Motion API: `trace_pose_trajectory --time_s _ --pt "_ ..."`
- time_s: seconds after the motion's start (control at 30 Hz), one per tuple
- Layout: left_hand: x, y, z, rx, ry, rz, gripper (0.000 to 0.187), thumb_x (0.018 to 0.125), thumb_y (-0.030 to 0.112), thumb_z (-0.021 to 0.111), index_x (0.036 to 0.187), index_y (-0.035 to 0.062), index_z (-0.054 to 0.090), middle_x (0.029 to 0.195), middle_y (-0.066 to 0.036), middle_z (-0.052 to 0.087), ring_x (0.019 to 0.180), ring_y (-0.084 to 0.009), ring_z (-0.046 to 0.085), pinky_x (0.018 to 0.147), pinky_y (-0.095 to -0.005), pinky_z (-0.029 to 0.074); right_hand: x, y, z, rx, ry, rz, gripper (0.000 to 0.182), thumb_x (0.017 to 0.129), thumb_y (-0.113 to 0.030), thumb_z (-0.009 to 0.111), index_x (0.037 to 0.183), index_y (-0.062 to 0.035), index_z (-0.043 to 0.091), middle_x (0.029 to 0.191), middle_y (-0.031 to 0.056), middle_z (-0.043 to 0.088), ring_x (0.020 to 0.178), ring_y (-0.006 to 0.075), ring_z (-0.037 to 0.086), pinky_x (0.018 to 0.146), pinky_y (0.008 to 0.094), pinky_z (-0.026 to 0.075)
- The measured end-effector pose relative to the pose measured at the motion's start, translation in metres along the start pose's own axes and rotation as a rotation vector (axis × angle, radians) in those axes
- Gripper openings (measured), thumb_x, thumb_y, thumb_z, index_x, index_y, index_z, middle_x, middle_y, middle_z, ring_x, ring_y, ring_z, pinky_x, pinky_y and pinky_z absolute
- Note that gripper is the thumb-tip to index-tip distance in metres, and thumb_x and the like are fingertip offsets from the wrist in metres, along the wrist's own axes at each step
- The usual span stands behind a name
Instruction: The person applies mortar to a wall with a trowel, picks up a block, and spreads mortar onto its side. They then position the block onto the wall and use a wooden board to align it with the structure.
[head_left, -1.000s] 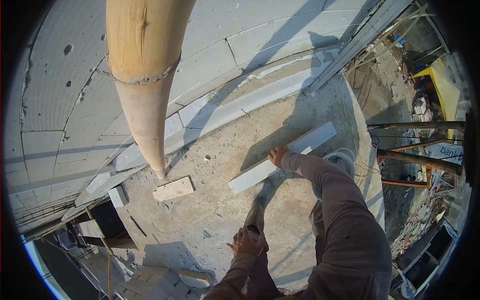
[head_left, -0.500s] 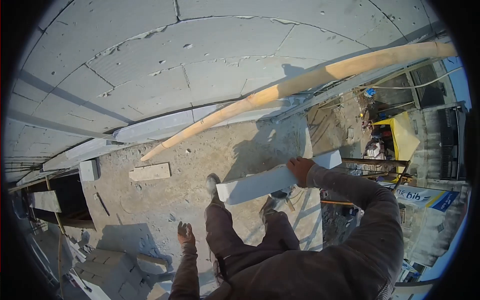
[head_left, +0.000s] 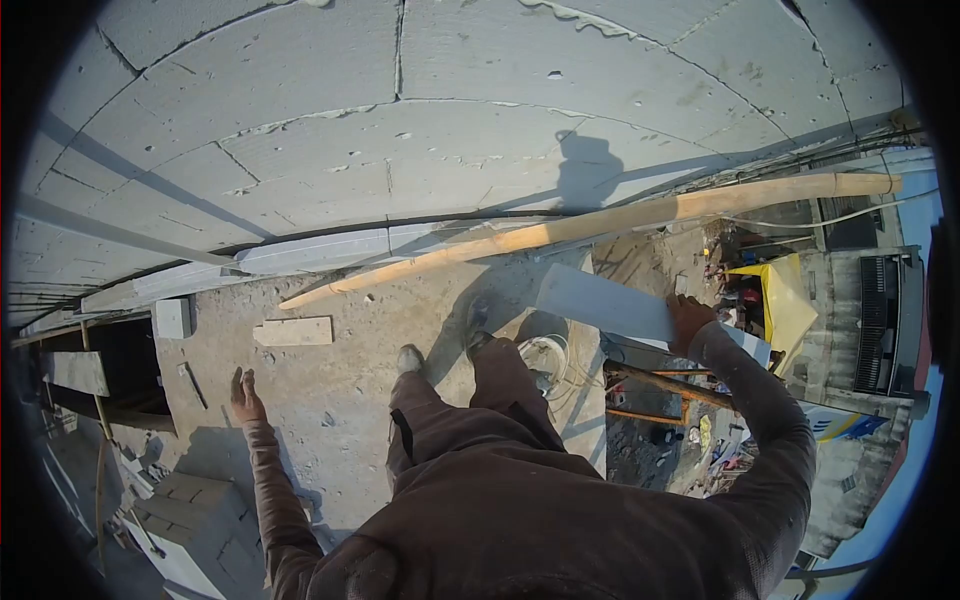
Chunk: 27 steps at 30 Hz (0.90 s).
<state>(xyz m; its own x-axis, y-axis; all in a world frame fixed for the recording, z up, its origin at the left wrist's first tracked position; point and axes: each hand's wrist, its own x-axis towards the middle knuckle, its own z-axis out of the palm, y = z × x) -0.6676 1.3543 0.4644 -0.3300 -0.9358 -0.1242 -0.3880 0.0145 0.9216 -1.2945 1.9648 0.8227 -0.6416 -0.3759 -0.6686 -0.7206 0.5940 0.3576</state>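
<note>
My right hand (head_left: 690,325) grips a long, light grey concrete block (head_left: 605,303) near its middle, with the fingers over its edge. The block is held out to the right, slanting slightly, above the edge of the dusty floor (head_left: 340,400). Stretched out to the left, my left hand (head_left: 248,397) has its fingers apart and holds nothing. A white bucket (head_left: 545,356) stands by my feet, partly behind my leg, below the block.
A long bamboo pole (head_left: 560,230) slants in front of the block wall (head_left: 440,150). On the floor lie a flat board (head_left: 293,331) and a small block (head_left: 173,318). A dark opening (head_left: 130,365) is at the left, stacked blocks (head_left: 195,520) below it. The floor drops off at right.
My right hand has carried the block to the right and farther from my body. My left hand has swung out to the left. My feet have shifted, and the bucket has come into view.
</note>
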Motion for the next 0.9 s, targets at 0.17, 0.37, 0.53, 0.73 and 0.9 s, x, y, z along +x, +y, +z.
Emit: trace_pose_trajectory --time_s 0.17,0.37,0.53,0.73,0.9 --pt "0.017 0.275 0.233 -0.256 -0.459 0.166 0.045 0.104 0.023 0.058 0.139 -0.0057 0.054 0.132 -0.018 0.065 0.125 -0.0246 0.060 0.108 -0.0354 0.043 0.019 0.045 -0.033 0.106 0.127 -0.024 0.082 0.064 -0.027 0.082 0.133 -0.0015 0.046 0.121 0.0205 0.060 0.115 0.0383 0.061 0.097 0.0483 0.052" --pt "0.010 0.410 0.450 -0.304 -1.173 0.257 0.067 0.097 0.007 0.067 0.156 0.0092 0.036 0.153 -0.012 0.047 0.143 -0.0213 0.042 0.120 -0.0364 0.031 0.061 0.052 -0.054 0.109 0.108 -0.071 0.080 0.064 -0.032 0.084 0.130 -0.0034 0.049 0.116 0.0206 0.063 0.103 0.0400 0.066 0.093 0.0478 0.054" --pt "0.007 0.431 0.527 0.022 -1.519 0.553 0.094 0.088 0.011 0.079 0.162 0.0182 0.023 0.163 -0.011 0.033 0.151 -0.0244 0.028 0.126 -0.0390 0.019 0.081 0.066 -0.056 0.166 0.117 -0.111 0.082 0.066 -0.032 0.083 0.135 -0.0029 0.050 0.121 0.0215 0.063 0.110 0.0396 0.065 0.097 0.0482 0.052" --pt "0.000 0.426 0.567 -0.232 -1.506 0.378 0.108 0.081 0.006 0.085 0.162 0.0187 0.015 0.154 -0.010 0.041 0.145 -0.0227 0.036 0.121 -0.0381 0.028 0.105 0.077 -0.057 0.216 0.136 -0.155 0.081 0.069 -0.031 0.080 0.139 -0.0023 0.050 0.134 0.0236 0.058 0.125 0.0416 0.058 0.107 0.0493 0.046" --pt "0.026 0.452 0.536 -0.359 -1.303 0.419 0.105 0.076 0.020 0.090 0.157 0.0082 0.024 0.145 -0.012 0.047 0.138 -0.0239 0.043 0.117 -0.0375 0.034 0.119 0.063 -0.087 0.327 0.204 -0.188 0.085 0.071 -0.032 0.079 0.143 -0.0023 0.045 0.136 0.0241 0.056 0.129 0.0420 0.055 0.111 0.0503 0.043"
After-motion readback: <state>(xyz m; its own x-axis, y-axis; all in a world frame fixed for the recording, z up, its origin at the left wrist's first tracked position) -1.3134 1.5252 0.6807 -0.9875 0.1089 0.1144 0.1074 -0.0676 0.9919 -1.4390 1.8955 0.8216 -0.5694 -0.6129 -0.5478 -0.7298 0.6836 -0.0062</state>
